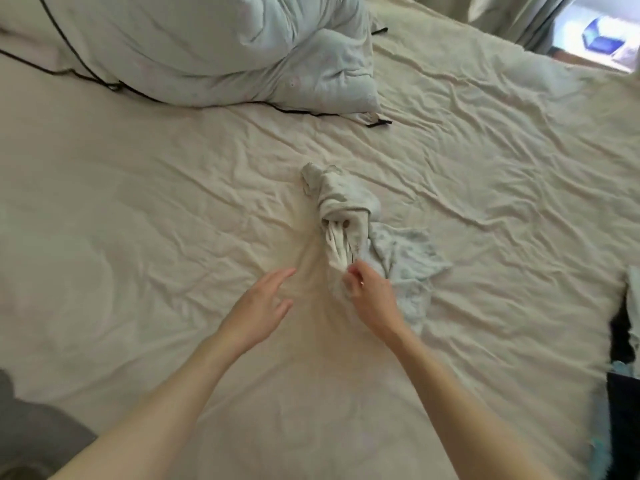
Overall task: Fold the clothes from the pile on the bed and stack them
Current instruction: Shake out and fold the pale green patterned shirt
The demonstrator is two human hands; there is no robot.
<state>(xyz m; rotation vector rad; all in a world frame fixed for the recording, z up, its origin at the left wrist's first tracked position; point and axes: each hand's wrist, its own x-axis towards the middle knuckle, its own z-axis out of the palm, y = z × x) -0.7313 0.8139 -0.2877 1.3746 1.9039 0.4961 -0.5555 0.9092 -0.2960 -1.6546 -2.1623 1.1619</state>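
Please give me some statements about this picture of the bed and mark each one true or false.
1. The right hand pinches the crumpled clothes. True.
2. The left hand holds a garment. False: it is open, above the sheet, and holds nothing.
3. The clothes are already folded flat. False: they lie twisted and bunched.
4. A bunched duvet lies at the far left of the bed. True.
5. A black cable runs along the duvet. True.
6. The clothes lie on top of the duvet. False: they lie on the sheet, apart from the duvet.
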